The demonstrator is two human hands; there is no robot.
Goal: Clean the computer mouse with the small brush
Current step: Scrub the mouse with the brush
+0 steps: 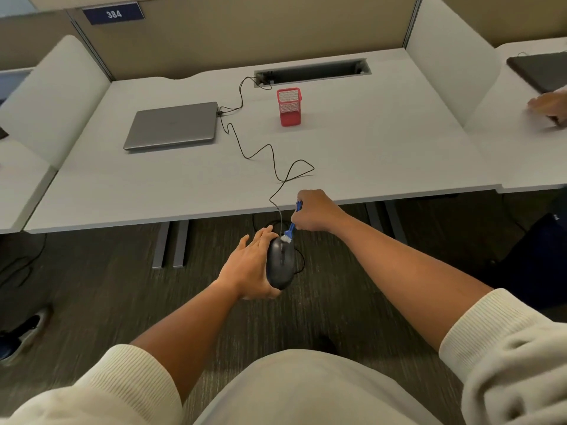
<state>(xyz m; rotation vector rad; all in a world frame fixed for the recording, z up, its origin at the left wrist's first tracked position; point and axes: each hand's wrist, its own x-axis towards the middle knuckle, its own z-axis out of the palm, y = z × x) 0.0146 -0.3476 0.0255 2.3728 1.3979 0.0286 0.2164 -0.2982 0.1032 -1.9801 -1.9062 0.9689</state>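
A black wired computer mouse (280, 262) is held in the air in front of the desk edge, above the carpet. My left hand (250, 268) cups it from the left and underneath, fingers spread along its side. My right hand (313, 214) grips a small blue brush (292, 225) with white bristles. The bristles touch the front end of the mouse where the cable leaves it. The thin black mouse cable (273, 162) snakes back over the white desk (383, 142) to a closed grey laptop (173, 125).
A red mesh pen cup (289, 107) stands at the desk's middle back, near a cable slot (313, 70). White dividers flank the desk. Another person's hand (549, 107) rests on the neighbouring desk at right. A shoe (21, 332) is on the carpet at left.
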